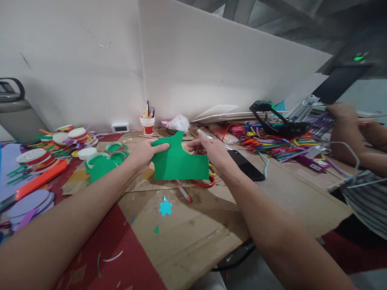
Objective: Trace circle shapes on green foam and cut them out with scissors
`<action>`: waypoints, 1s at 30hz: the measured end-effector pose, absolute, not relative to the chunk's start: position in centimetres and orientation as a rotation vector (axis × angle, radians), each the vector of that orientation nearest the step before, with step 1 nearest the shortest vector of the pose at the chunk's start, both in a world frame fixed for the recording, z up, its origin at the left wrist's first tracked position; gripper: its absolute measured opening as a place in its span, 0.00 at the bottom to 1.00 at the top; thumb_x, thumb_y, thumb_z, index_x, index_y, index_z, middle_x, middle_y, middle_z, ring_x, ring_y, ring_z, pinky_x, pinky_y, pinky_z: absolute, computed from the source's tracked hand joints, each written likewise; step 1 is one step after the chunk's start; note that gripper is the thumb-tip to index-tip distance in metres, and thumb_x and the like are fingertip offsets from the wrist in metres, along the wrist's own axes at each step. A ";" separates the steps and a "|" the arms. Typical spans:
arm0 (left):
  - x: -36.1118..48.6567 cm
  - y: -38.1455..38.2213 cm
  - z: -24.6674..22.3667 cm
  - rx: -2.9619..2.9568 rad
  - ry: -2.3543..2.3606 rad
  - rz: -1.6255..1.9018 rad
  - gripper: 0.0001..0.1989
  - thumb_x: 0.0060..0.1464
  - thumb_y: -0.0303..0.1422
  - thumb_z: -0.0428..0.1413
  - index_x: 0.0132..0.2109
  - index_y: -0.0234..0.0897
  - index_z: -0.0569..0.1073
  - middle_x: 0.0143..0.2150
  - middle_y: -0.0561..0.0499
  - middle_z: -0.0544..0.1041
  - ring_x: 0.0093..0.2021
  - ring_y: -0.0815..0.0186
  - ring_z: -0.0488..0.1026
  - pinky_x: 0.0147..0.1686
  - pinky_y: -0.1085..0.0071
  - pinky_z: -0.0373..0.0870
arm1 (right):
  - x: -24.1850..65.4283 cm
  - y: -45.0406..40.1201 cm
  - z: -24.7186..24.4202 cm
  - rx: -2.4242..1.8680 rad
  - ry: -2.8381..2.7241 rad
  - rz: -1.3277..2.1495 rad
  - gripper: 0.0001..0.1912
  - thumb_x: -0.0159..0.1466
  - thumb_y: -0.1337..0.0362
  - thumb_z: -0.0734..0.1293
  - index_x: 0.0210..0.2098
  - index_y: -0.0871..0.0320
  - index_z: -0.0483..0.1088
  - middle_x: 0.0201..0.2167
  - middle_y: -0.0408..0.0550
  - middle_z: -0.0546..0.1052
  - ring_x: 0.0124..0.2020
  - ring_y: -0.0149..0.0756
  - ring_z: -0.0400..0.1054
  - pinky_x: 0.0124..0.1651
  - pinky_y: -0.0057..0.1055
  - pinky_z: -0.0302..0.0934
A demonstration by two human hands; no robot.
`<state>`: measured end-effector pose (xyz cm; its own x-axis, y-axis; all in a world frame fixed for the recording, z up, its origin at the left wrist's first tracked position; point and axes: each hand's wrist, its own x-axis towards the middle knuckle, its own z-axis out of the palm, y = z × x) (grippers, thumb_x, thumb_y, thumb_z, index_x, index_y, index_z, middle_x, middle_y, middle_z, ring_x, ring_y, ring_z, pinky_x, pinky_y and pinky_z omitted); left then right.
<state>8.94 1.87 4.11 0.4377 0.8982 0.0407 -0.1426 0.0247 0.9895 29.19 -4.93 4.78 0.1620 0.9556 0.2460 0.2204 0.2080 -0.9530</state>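
A sheet of green paper with curved cut-outs along its top is upright in front of me. My left hand is closed on its upper left edge, thumb flat on the near face. Beside the curved notch on the right is my right hand, its fingers loosely bent and apart, with nothing plainly in them. Red-handled scissors lie partly hidden behind the sheet's lower edge. A pen with a red cap sits just below the paper. Nearer me lies a blue flower-shaped cut-out.
Tape rolls, an orange cutter and a grey bottle stand at left. At the back is a cup of pens. A black phone and colourful pipe cleaners lie right, near another person's arm.
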 end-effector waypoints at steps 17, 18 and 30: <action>8.1 2.5 5.1 1.341 0.768 1.232 0.21 0.40 0.38 0.69 0.43 0.35 0.80 0.38 0.46 0.82 0.38 0.60 0.78 0.43 0.64 0.75 | 30.8 -4.2 4.5 -1.279 -1.274 0.622 0.26 0.62 0.44 0.60 0.35 0.61 0.75 0.33 0.51 0.78 0.32 0.34 0.70 0.35 0.30 0.63; 8.0 2.8 5.0 1.271 0.757 1.237 0.21 0.39 0.37 0.69 0.42 0.35 0.79 0.38 0.46 0.82 0.37 0.60 0.78 0.42 0.63 0.75 | 31.0 -4.2 4.5 -1.294 -1.292 0.591 0.24 0.62 0.46 0.61 0.35 0.61 0.75 0.32 0.50 0.78 0.31 0.34 0.70 0.34 0.30 0.62; 6.6 5.0 3.7 0.965 0.811 1.331 0.14 0.39 0.29 0.68 0.38 0.37 0.78 0.38 0.48 0.83 0.39 0.59 0.80 0.38 0.65 0.79 | 31.6 -6.1 3.5 -1.761 -1.992 0.285 0.13 0.61 0.55 0.66 0.38 0.57 0.76 0.31 0.49 0.77 0.31 0.36 0.68 0.33 0.30 0.57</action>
<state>6.64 5.00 3.69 0.0895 0.9945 0.0541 -0.4079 -0.0130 0.9129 31.63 -6.07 3.52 -0.0719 0.9765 0.2032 0.8805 0.1579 -0.4470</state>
